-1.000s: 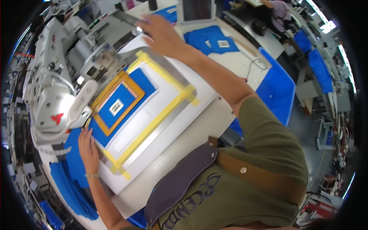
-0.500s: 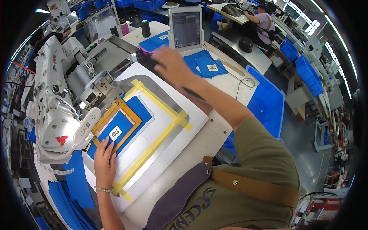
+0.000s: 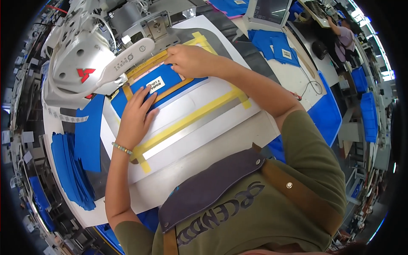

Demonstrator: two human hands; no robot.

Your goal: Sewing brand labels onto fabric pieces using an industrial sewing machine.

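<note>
My left hand (image 3: 136,118) lies palm down with fingers stretched, its fingertips on a blue fabric piece (image 3: 169,78) beside the white label (image 3: 155,84). A yellowish rectangular frame (image 3: 173,89) surrounds that piece. At the frame's far right corner my right hand (image 3: 193,61) is closed, fingers curled over the edge; its fingertips are partly hidden. More blue fabric (image 3: 163,100) shows beneath the frame. All this rests on a white sheet (image 3: 204,138) marked out with yellow tape (image 3: 187,122), close to the white sewing machine head (image 3: 70,68).
Stacked blue fabric pieces (image 3: 70,170) lie at the left. On the right are labelled blue pieces (image 3: 272,46), a tablet-like screen (image 3: 268,12), a thin cable (image 3: 312,83) and a blue bin (image 3: 327,110). Another person (image 3: 345,38) sits farther back.
My right hand has come from above the table, near the screen, down to the frame's far right corner and closed there. My left hand stays on the fabric. The view has shifted.
</note>
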